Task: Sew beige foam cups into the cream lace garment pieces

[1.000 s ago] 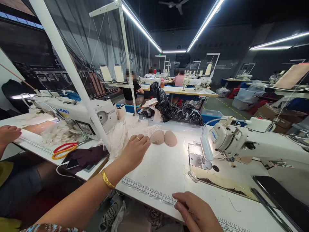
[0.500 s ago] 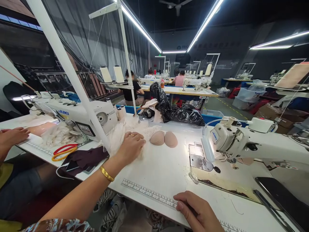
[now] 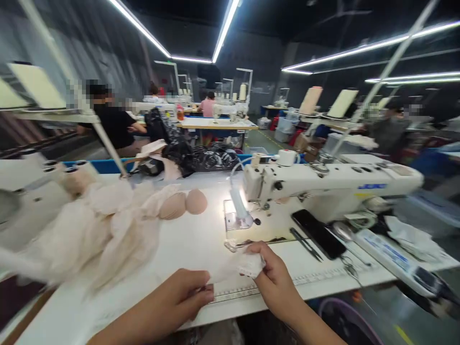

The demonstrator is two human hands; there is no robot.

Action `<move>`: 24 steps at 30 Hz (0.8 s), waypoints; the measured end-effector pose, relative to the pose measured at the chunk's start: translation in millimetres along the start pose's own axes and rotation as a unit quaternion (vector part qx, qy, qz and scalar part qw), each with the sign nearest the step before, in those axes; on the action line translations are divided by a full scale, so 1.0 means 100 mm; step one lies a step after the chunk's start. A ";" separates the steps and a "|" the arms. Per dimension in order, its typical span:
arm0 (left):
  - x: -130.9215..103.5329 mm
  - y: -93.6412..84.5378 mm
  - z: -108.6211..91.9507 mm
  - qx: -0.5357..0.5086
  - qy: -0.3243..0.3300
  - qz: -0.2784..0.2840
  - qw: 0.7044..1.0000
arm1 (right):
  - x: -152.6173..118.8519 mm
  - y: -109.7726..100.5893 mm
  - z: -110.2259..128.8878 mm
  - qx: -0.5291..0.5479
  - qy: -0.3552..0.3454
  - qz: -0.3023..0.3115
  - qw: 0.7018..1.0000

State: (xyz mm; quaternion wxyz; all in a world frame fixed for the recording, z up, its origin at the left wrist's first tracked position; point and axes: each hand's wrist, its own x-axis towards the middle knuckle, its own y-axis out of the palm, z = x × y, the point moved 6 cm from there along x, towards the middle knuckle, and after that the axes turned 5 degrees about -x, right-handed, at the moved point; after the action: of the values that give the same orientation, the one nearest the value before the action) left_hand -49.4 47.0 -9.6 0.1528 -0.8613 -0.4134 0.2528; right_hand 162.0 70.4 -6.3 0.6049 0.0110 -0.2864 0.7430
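Note:
A thin whitish piece of fabric is stretched between both hands over the table's front edge. My left hand pinches its left end, where the cloth is blurred. Gathered cloth shows between the thumb and fingers of my right hand, closed on the other end. Beyond them stands a white sewing machine with its lit needle plate. Two beige cup-shaped pieces, a left one and a right one, lie beside a heap of sheer cream fabric.
Right of the hands lie black tweezers, a black phone and small scissors. A printed ruler runs along the front edge. Black plastic bags sit behind the table. A person in black sits farther back.
The view has swung right. My left hand has left the cream heap and come near my right hand. The whitish fabric is now held between both; my right hand has closed on it.

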 end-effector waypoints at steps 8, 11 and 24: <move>0.06 -0.37 0.23 -0.120 -0.073 -0.071 0.987 | 0.10 -1.15 -0.69 -0.575 0.054 -0.067 0.814; 0.13 -0.23 0.05 -0.169 -0.046 -0.019 0.984 | -0.03 -1.25 -0.86 -0.625 0.066 -0.035 0.777; 0.35 -0.08 -0.37 -0.283 0.045 0.058 0.956 | 0.12 -0.87 -0.66 -0.509 -0.011 0.137 0.850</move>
State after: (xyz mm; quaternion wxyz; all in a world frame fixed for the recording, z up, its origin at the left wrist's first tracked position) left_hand -15.2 77.6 14.3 -0.0940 -0.9022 -0.4101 0.0952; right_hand 259.1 118.5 -21.1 0.4141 -0.3295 -0.6299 0.5685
